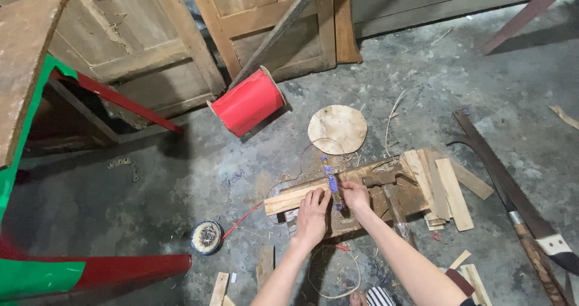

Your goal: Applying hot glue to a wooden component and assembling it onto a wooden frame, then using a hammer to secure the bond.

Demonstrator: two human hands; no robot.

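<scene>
A pale wooden slat [295, 198] is pressed flat under the left hand [312, 217], whose fingers are laid out along it, uncurled, not closed around anything. Just right of those fingertips, a thin stick wrapped in purple and blue [331, 182] is pinched by the closed fingers of the right hand [354, 195]; the stick is held across the slat, its far end pointing away from the fingers. Under both hands a dark wooden block [362, 212] is seen, with a hammer [386, 188] lying on it just right of the right fingers. Further right, a pile of short wood strips [443, 191] is stacked. Left of the left fingers, well apart, a small round tin of nails [207, 236] stands on the concrete floor [151, 197]. Beyond the fingertips a round wooden disc [337, 129] lies, and farther still a red spool [248, 102] lies on its side.
</scene>
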